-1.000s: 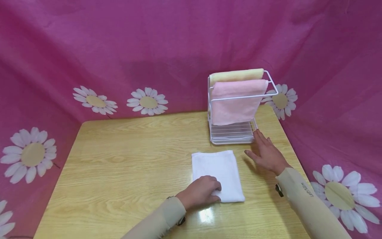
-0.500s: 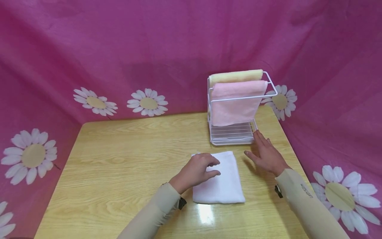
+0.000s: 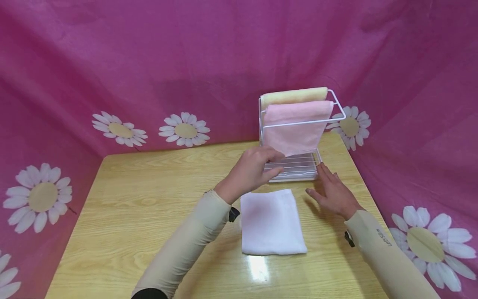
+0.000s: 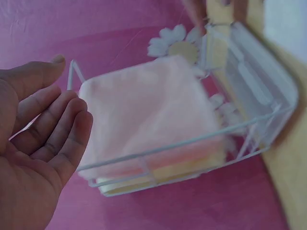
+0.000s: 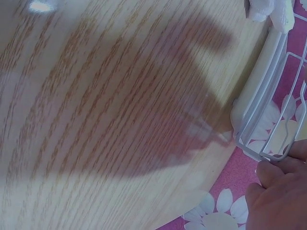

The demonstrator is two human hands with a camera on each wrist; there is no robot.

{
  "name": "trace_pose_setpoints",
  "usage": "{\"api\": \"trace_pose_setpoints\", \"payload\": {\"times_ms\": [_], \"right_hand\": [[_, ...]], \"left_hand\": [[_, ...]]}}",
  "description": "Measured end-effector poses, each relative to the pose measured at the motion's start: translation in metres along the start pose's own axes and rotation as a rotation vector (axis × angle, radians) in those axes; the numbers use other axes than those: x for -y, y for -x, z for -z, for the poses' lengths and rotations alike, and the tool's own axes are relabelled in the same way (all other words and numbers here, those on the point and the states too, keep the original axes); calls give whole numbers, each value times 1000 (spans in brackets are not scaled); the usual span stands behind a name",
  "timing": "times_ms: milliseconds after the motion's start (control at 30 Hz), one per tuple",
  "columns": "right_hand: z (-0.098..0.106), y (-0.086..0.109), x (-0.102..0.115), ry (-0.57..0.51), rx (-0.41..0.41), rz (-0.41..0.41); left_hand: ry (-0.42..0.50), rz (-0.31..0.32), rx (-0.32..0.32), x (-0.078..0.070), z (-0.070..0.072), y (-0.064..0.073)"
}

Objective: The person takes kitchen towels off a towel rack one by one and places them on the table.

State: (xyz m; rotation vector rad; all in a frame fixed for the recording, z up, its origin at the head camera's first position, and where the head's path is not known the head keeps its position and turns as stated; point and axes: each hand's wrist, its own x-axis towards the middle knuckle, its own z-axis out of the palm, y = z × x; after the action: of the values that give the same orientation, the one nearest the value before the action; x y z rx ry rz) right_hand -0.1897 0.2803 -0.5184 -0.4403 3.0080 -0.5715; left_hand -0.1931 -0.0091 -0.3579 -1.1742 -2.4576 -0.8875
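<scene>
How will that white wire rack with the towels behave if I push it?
The wire rack is probably light, being mostly thin bars. Its flat base suggests sliding rather than rolling. Pushed near the top, it could tip, since the pink towel hangs high above the base.

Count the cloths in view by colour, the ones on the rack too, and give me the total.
White cloth, folded on the table: 1
Pink cloth, hanging on the rack: 1
Yellow cloth, hanging behind the pink one: 1
Total: 3
</scene>
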Motion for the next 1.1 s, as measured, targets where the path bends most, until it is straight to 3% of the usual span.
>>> {"api": "trace_pose_setpoints", "payload": {"times_ms": [233, 400, 500, 600, 833, 1100], "right_hand": [[-1, -4, -1, 20, -10, 4], [-1, -4, -2, 24, -3, 3], [-1, -3, -2, 21, 1, 1], [-1, -2, -2, 15, -7, 2], [-1, -1, -2, 8, -12, 1], [0, 0, -2, -1, -6, 5]], "left_hand": [[-19, -13, -100, 4, 23, -36], [-44, 29, -170, 6, 34, -56], [-70, 57, -180, 9, 38, -68], [-103, 78, -155, 14, 41, -80], [-169, 126, 2, 21, 42, -105], [-252, 154, 140, 33, 27, -129]]}}
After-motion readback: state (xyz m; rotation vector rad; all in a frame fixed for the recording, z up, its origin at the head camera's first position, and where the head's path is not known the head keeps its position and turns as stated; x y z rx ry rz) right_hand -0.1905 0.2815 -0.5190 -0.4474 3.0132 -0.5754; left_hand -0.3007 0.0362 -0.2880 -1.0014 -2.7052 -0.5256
